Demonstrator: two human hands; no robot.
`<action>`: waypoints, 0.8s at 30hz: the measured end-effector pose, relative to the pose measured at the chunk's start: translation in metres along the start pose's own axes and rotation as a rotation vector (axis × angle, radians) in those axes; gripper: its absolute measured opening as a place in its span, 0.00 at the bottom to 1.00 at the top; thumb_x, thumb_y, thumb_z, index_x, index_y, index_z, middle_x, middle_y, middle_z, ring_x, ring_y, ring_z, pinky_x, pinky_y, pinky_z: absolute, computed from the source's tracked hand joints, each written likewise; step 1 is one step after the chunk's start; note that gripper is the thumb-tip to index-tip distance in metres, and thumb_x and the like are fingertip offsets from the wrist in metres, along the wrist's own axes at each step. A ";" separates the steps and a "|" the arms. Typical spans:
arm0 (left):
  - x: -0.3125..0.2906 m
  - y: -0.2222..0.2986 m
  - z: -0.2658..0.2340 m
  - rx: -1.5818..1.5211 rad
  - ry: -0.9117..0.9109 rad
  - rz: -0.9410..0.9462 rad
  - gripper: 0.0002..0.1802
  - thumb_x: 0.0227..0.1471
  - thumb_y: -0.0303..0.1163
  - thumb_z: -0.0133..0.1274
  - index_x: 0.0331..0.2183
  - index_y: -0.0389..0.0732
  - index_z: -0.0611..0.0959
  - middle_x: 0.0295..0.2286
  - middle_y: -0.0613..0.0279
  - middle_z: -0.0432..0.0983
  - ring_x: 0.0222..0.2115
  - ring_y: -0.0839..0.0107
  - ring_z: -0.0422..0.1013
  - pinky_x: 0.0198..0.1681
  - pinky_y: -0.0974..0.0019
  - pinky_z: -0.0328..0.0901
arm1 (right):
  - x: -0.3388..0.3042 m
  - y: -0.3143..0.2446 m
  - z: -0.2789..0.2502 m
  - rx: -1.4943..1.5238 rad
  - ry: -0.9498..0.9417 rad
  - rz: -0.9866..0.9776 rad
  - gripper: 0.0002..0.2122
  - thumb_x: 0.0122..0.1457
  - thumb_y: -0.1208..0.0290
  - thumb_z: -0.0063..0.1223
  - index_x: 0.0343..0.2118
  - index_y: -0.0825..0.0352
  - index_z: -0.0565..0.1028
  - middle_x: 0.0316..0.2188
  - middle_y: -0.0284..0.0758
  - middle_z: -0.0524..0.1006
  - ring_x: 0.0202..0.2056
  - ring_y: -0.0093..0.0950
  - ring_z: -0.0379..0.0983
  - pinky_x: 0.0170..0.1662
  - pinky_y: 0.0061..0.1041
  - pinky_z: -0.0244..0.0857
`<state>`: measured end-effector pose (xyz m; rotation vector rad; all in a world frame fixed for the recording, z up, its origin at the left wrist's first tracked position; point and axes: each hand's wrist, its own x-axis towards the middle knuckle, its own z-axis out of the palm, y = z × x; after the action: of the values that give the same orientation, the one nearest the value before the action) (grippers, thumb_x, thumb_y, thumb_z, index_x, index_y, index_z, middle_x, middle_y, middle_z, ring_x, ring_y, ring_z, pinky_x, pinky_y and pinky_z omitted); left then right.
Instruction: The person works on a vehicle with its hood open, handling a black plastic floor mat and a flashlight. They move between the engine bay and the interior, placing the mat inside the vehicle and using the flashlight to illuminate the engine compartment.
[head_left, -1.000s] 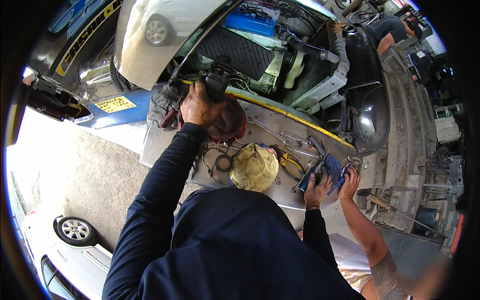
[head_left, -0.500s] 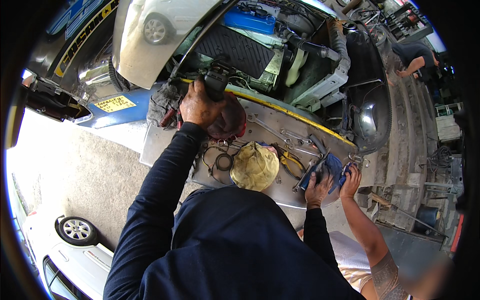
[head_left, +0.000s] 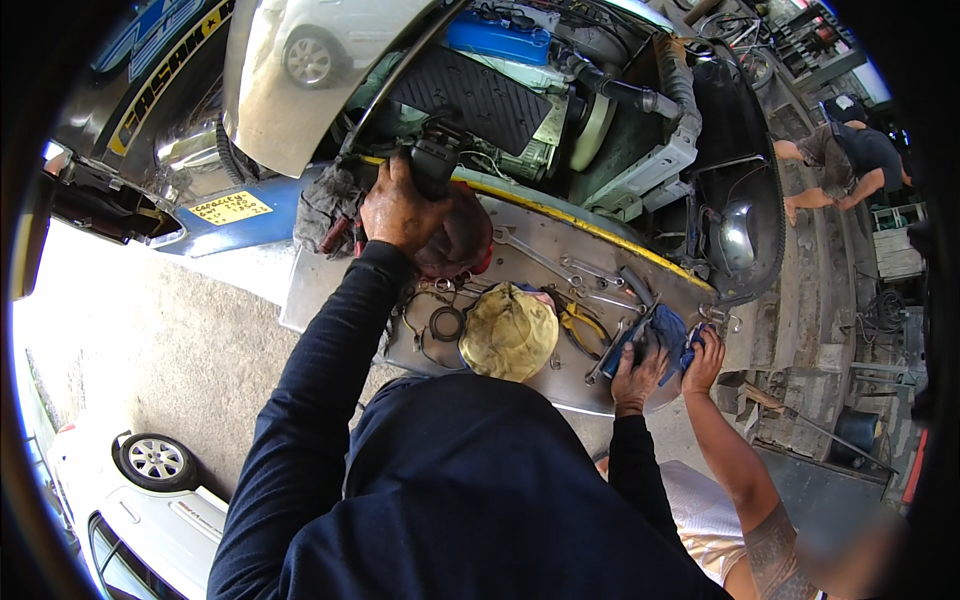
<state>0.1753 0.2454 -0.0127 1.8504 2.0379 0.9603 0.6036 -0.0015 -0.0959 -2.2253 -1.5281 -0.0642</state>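
Far left and low down, a white car with a silver multi-spoked wheel (head_left: pixel 155 462). Above it, on a blue edge, a yellow rectangular label with handwriting (head_left: pixel 230 207). Next, at the left end of a pale grey metal desk (head_left: pixel 320 290), a crumpled dark grey cloth (head_left: pixel 325 205). Beside that, the left hand (head_left: pixel 400 208), grip clamped on a black boxy object (head_left: pixel 434 165), just before the open engine bay. Against the hand's right side, a dirty dark red cloth (head_left: pixel 458 240); below, near its lower edge, a flat black ring (head_left: pixel 447 323). Then a round, stained pale-yellow cloth-like thing (head_left: pixel 510 335); above and right of it, a long silver wrench (head_left: pixel 535 255); close by on the right, yellow-and-black pliers (head_left: pixel 585 328). Farther right, the right hand (head_left: pixel 638 380), fingers laid on a crumpled blue cloth (head_left: pixel 664 328); cannot tell, grip pressed together or only resting. Just beside, a co-worker's hand (head_left: pixel 706 358), on blue material too. Far right, on weathered planks, another person, bent low (head_left: pixel 865 160).
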 end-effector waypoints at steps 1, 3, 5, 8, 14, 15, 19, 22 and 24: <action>0.000 0.000 0.000 0.002 0.000 -0.002 0.49 0.41 0.50 0.71 0.60 0.39 0.72 0.49 0.43 0.78 0.46 0.40 0.79 0.49 0.43 0.75 | 0.000 0.000 0.000 0.012 0.015 -0.002 0.31 0.68 0.47 0.53 0.65 0.66 0.71 0.62 0.50 0.70 0.65 0.55 0.61 0.71 0.53 0.48; -0.001 0.000 0.000 0.002 0.003 -0.006 0.49 0.41 0.51 0.72 0.60 0.39 0.72 0.49 0.43 0.77 0.46 0.40 0.79 0.49 0.43 0.75 | -0.001 0.001 0.001 -0.026 0.022 -0.007 0.30 0.68 0.47 0.53 0.64 0.66 0.72 0.62 0.50 0.70 0.65 0.55 0.61 0.71 0.54 0.48; 0.000 -0.001 0.000 0.002 0.019 0.004 0.49 0.41 0.51 0.72 0.60 0.39 0.71 0.49 0.43 0.77 0.47 0.40 0.79 0.49 0.43 0.75 | 0.000 0.000 0.002 -0.031 0.033 -0.014 0.30 0.68 0.47 0.54 0.64 0.65 0.72 0.62 0.50 0.71 0.65 0.55 0.62 0.71 0.54 0.48; -0.001 -0.001 -0.001 -0.009 0.009 -0.010 0.49 0.41 0.51 0.71 0.60 0.40 0.71 0.49 0.44 0.77 0.47 0.40 0.79 0.49 0.43 0.75 | 0.000 0.000 0.001 -0.020 0.028 -0.009 0.30 0.68 0.48 0.54 0.64 0.65 0.72 0.61 0.50 0.71 0.64 0.55 0.62 0.70 0.54 0.48; -0.001 0.000 -0.003 -0.032 -0.008 -0.029 0.47 0.42 0.51 0.71 0.59 0.40 0.72 0.50 0.44 0.77 0.48 0.40 0.78 0.50 0.43 0.74 | 0.001 -0.002 0.000 0.024 0.044 -0.049 0.29 0.68 0.48 0.55 0.63 0.65 0.73 0.60 0.48 0.72 0.63 0.54 0.64 0.69 0.53 0.50; -0.002 0.000 -0.004 -0.033 -0.011 -0.033 0.47 0.42 0.51 0.71 0.59 0.40 0.72 0.50 0.44 0.77 0.48 0.40 0.78 0.50 0.43 0.74 | 0.002 -0.003 0.000 0.007 0.050 -0.052 0.28 0.68 0.49 0.55 0.63 0.65 0.73 0.60 0.48 0.72 0.63 0.54 0.64 0.69 0.53 0.51; -0.001 0.000 -0.003 -0.025 -0.017 -0.024 0.48 0.41 0.50 0.71 0.60 0.40 0.72 0.50 0.44 0.77 0.48 0.40 0.78 0.50 0.43 0.74 | 0.003 -0.005 -0.002 0.011 0.050 -0.043 0.28 0.67 0.49 0.55 0.62 0.65 0.74 0.60 0.48 0.72 0.62 0.53 0.64 0.68 0.52 0.51; 0.000 0.000 -0.002 -0.012 -0.013 -0.013 0.47 0.41 0.50 0.71 0.59 0.40 0.72 0.49 0.44 0.78 0.48 0.40 0.78 0.50 0.43 0.75 | 0.003 -0.006 -0.003 0.041 0.048 -0.054 0.28 0.68 0.49 0.55 0.62 0.64 0.74 0.60 0.47 0.72 0.63 0.53 0.64 0.68 0.52 0.51; 0.000 0.000 -0.002 -0.016 -0.015 -0.009 0.47 0.41 0.50 0.71 0.59 0.40 0.73 0.49 0.44 0.78 0.48 0.41 0.78 0.50 0.43 0.75 | 0.003 -0.006 -0.004 0.003 0.026 -0.022 0.28 0.67 0.49 0.55 0.63 0.64 0.74 0.60 0.47 0.72 0.63 0.53 0.64 0.68 0.52 0.51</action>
<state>0.1741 0.2448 -0.0108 1.8329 2.0230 0.9543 0.6002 0.0011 -0.0901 -2.1968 -1.5379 -0.0973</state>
